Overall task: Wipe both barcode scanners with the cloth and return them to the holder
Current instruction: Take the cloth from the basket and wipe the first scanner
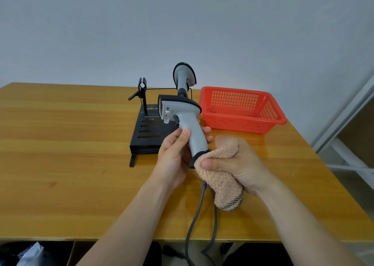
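My left hand (174, 152) grips the handle of a grey barcode scanner (183, 117), held upright above the table with its head pointing left. My right hand (232, 164) clutches a bunched beige cloth (219, 176) pressed against the base of the scanner's handle. A grey cable (195, 221) hangs from the handle over the table's front edge. Behind it, a second grey scanner (183, 76) sits upright in the right cradle of the black holder (148, 132). The holder's left cradle clip (142, 87) holds nothing.
A red plastic basket (240, 110) stands to the right of the holder on the wooden table (66, 144). A white wall rises behind the table. A white frame (344, 136) stands off the table's right side. Dark items lie below the front edge.
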